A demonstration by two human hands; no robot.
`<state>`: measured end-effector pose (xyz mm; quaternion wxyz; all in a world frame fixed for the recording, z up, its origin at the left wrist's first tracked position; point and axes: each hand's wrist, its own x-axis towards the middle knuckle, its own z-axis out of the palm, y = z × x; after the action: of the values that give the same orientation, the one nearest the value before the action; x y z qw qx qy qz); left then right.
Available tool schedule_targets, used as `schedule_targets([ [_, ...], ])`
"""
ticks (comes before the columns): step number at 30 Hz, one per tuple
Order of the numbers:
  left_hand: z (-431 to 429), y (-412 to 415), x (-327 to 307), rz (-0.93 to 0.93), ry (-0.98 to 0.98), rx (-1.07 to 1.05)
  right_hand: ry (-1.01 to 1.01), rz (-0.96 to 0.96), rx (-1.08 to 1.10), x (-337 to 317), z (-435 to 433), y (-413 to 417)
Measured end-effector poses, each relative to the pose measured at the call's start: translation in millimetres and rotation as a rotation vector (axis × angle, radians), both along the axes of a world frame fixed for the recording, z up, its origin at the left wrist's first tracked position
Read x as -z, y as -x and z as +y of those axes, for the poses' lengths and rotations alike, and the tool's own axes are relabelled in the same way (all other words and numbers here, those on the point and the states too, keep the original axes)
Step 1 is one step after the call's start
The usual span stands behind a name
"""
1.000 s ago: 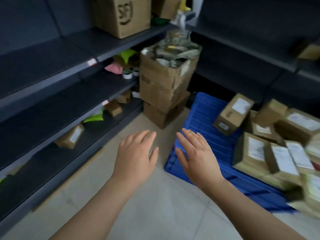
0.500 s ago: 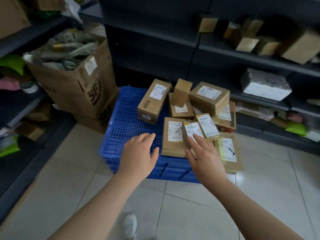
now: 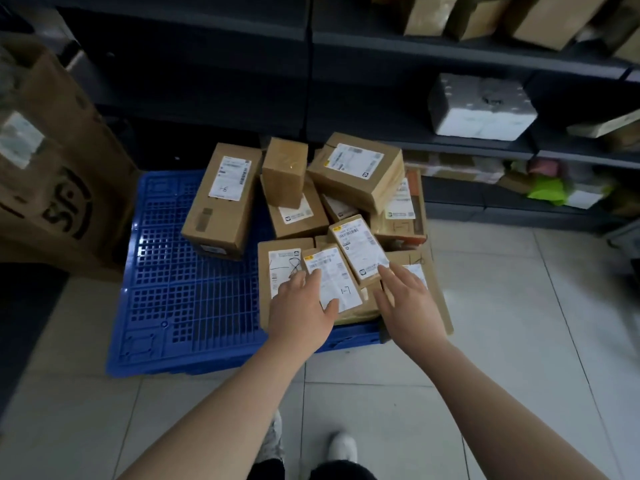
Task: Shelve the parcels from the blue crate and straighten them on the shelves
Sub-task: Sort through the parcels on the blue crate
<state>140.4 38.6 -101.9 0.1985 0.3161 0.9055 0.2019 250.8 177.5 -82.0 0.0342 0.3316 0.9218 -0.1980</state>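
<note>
Hovering my left hand point(image 3: 300, 308), right hand point(image 3: 410, 303), both wide, empty, over near parcel point(image 3: 331, 277); blue crate point(image 3: 194, 299) holding many, shelving mostly ahead.

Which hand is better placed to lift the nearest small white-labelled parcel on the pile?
Probably left. The left hand straddles the nearest small parcel, thumb at its near edge, fingers along its left side; the right hand touches the neighbouring parcel instead.

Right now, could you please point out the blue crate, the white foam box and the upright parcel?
blue crate point(image 3: 180, 299): head view, bare grid on its left part.
white foam box point(image 3: 481, 119): head view, its white front face.
upright parcel point(image 3: 285, 174): head view, its broad brown face.
</note>
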Motion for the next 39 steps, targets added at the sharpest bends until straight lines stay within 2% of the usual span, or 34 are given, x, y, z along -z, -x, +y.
schedule_targets([
  [9, 73, -17, 60, -0.132, 0.204, -0.129, 0.034, 0.026, -0.107, 44, 63, 18],
  [16, 87, -26, 79, -0.122, 0.130, -0.300, 0.086, 0.028, -0.188, 69, 89, 32],
  [27, 46, -18, 66, -0.039, -0.042, -0.588, 0.103, -0.188, -0.185, 100, 72, 64],
  [31, 37, -16, 54, -0.015, -0.053, -0.625, 0.115, -0.160, -0.143, 97, 70, 66],
  [39, -3, -14, 0, 0.047, -0.073, -0.755, 0.096, 0.017, -0.318, 28, 37, 75],
])
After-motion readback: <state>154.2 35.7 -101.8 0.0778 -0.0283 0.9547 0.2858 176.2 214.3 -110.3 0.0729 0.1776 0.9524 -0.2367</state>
